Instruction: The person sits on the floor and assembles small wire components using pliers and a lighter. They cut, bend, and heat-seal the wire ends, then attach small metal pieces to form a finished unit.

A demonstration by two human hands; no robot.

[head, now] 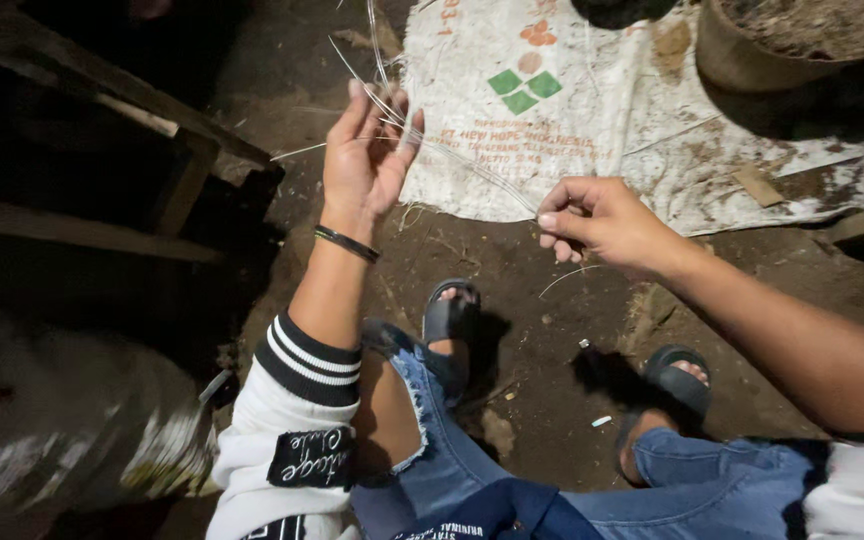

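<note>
**Thin strands drawn taut between two hands**

At nine o'clock a dark wooden frame [132, 130] stands in shadow, with a pale bundle [62, 420] low at eight. The left hand [364, 160] is raised, palm toward the camera, fingers loosely spread, the strands [452, 155] passing across its fingertips; a dark bracelet [347, 243] circles the wrist. The strands run from eleven o'clock down toward the centre, where the right hand [597, 222] pinches their end between thumb and forefinger, other fingers curled.

They look light, springy and thin, likely to kink or snap if bent sharply, and slippery in bare fingers; a pinch near the ends probably holds best.

Beyond lies a dirty white sack [652, 130] on the earth floor [532, 330], a round pot [782, 45] at one o'clock. Two sandalled feet [452, 320] sit below; nothing blocks the hands.
</note>
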